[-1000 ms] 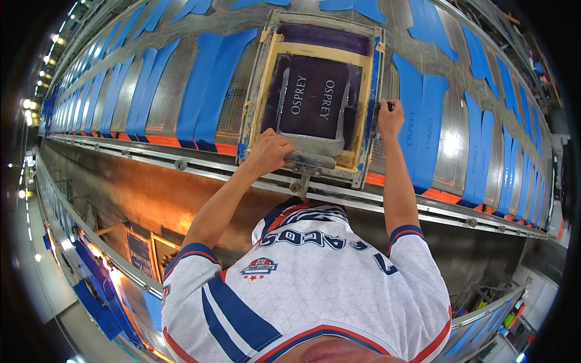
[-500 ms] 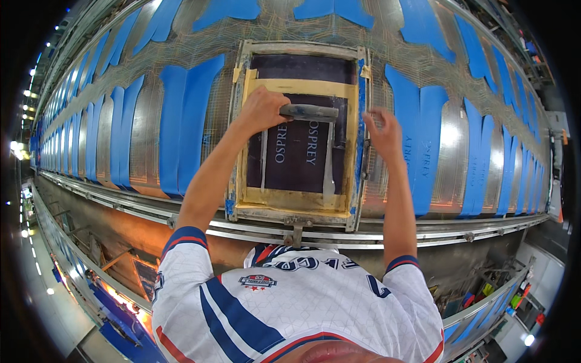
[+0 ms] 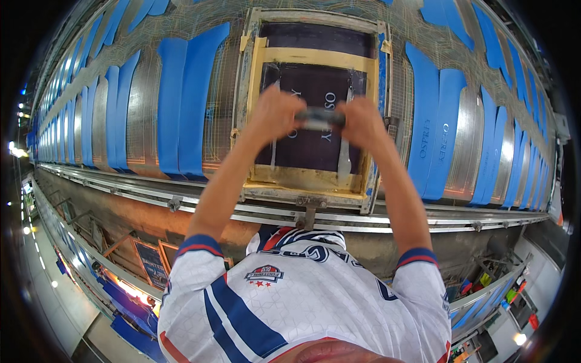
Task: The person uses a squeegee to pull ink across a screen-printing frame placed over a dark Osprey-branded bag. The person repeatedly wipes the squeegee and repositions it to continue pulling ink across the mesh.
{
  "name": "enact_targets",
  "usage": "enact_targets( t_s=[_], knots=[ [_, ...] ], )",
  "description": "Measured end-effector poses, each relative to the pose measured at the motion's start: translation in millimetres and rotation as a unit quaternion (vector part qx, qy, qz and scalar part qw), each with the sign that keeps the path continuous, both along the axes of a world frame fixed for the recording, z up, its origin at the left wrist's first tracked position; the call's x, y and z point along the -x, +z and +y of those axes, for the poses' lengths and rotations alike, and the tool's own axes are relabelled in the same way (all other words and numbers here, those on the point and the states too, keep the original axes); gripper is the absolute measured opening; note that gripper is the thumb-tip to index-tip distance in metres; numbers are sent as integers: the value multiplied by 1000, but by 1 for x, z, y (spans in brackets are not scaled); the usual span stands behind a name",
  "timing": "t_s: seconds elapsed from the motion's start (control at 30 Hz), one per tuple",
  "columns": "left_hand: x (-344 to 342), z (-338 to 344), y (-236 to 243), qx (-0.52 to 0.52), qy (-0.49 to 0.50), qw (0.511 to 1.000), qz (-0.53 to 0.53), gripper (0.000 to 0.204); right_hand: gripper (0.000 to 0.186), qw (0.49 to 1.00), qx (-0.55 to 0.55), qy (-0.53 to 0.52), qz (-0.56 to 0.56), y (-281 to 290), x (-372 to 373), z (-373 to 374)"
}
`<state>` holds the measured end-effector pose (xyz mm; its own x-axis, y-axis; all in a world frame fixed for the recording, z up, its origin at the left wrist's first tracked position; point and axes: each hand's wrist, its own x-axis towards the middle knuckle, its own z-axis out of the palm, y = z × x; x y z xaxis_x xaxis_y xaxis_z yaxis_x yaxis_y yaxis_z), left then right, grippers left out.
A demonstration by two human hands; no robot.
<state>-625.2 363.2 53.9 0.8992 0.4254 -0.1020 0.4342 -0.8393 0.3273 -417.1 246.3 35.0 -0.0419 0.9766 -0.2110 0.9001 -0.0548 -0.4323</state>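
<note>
Left hand (image 3: 277,114) and right hand (image 3: 362,123) both gripping the ends of a dark bar-shaped tool (image 3: 321,117), mid-window over a rectangular metal screen frame with yellow tape edging (image 3: 318,59), directly beneath the hands. Flat blue lettered panels (image 3: 426,130) right of the right hand look done; flat blue plain panels (image 3: 190,112) left of the left hand show no lettering, likely undone. Versus half a second ago: right hand was free; bar now nearer the body.
</note>
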Motion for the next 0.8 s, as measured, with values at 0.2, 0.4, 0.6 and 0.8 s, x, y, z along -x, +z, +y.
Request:
enact_targets(
  t_s=[0.2, 0.4, 0.6, 0.8],
  knots=[
    [45, -76, 12, 28, 1, 999, -32, 27, 25, 996, -15, -1, 82, 5, 38, -79],
    [-30, 55, -8, 4, 3, 1000, -25, 29, 23, 997, 20, -25, 74, -4, -40, 50],
    [-64, 104, -5, -12, 37, 999, 10, 34, 28, 992, 65, -75, 83, -1, -61, 104],
    [3, -5, 5, 34, 16, 999, 4, 25, 22, 998, 40, -11, 55, 8, -3, 2]
  ],
)
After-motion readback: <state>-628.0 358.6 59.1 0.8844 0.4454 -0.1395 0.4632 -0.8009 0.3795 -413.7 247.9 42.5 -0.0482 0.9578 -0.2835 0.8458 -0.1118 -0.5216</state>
